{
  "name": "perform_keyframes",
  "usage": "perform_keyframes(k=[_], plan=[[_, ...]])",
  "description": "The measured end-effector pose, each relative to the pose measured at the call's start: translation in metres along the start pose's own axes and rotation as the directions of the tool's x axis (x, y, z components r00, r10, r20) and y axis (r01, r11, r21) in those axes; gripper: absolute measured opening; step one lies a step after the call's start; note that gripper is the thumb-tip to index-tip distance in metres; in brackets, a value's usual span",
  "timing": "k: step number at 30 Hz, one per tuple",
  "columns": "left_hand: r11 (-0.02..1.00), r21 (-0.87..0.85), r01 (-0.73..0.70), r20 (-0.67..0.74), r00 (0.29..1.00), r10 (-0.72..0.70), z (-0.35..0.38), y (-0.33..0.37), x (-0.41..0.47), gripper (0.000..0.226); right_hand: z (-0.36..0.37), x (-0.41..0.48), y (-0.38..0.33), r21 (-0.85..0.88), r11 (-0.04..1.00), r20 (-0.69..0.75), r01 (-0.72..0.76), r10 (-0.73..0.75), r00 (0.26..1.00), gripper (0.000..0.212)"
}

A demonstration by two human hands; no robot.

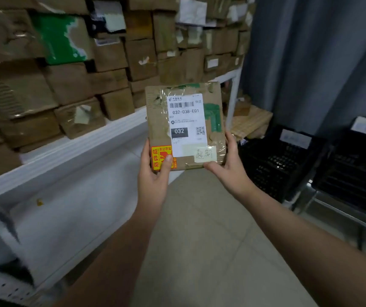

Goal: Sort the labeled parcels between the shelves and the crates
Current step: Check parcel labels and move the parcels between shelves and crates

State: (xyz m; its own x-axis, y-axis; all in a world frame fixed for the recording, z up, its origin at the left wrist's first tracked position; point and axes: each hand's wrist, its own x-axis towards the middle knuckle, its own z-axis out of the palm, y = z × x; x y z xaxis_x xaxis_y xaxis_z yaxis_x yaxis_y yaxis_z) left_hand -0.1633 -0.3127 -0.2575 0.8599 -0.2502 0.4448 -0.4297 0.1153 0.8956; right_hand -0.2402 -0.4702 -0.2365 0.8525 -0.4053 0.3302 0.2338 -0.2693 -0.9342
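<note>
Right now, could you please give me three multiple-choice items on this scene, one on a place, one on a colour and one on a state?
1. Where do the crates stand relative to the parcel?
A. To its left
B. To its right, lower down
C. Directly above it

2. What colour is the sticker at the parcel's lower left corner?
A. Blue
B. Red and yellow
C. Grey

3. How is the parcel?
A. Held by the left grip and the right grip
B. Lying in a crate
C. Lying on the floor

Answers: 1 B, the crates sit low at the right. 2 B, red with yellow shows beside the left thumb. 3 A, each grip pinches a lower corner.
</note>
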Motion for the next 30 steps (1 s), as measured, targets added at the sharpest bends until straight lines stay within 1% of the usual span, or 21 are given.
perform_keyframes(k=[3,5,7,10,13,16,20,25,27,30], plan=[[0.998,-0.062,0.024,0.046,0.999,-0.022,0.059,-0.012,0.017,0.054,-0.052,0.016,0.014,-0.053,0.998,-0.068,-0.038,0.034,0.997,0.080],[0.997,-0.063,0.035,0.078,0.996,-0.030,0.093,-0.020,0.029,0.054,-0.083,0.028,0.024,-0.089,0.994,-0.105,-0.062,0.052,0.993,0.085],[0.997,-0.058,0.054,0.115,0.992,-0.047,0.131,-0.030,0.042,0.054,-0.115,0.044,0.037,-0.114,0.991,-0.144,-0.064,0.047,0.988,0.082],[0.995,-0.060,0.078,0.151,0.986,-0.069,0.175,-0.045,0.065,0.055,-0.154,0.068,0.061,-0.114,0.987,-0.158,-0.111,0.092,0.983,0.085],[0.992,-0.062,0.107,0.179,0.979,-0.095,0.210,-0.066,0.095,0.055,-0.181,0.097,0.085,-0.095,0.984,-0.184,-0.151,0.132,0.974,0.088],[0.990,-0.043,0.136,0.175,0.976,-0.126,0.242,-0.093,0.134,0.055,-0.200,0.130,0.108,-0.094,0.982,-0.225,-0.165,0.140,0.964,0.088],[0.985,-0.038,0.167,0.240,0.959,-0.153,0.287,-0.135,0.193,0.054,-0.222,0.184,0.143,-0.080,0.975,-0.276,-0.206,0.177,0.945,0.087],[0.982,0.015,0.188,0.393,0.902,-0.178,0.341,-0.181,0.276,0.052,-0.246,0.255,0.189,0.004,0.966,-0.370,-0.260,0.243,0.897,0.085],[0.983,0.057,0.173,0.465,0.867,-0.180,0.364,-0.199,0.304,0.054,-0.255,0.277,0.209,0.033,0.959,-0.403,-0.282,0.271,0.874,0.084],[0.974,0.118,0.194,0.531,0.816,-0.226,0.404,-0.223,0.336,0.058,-0.278,0.304,0.235,0.097,0.944,-0.456,-0.316,0.324,0.829,0.082]])
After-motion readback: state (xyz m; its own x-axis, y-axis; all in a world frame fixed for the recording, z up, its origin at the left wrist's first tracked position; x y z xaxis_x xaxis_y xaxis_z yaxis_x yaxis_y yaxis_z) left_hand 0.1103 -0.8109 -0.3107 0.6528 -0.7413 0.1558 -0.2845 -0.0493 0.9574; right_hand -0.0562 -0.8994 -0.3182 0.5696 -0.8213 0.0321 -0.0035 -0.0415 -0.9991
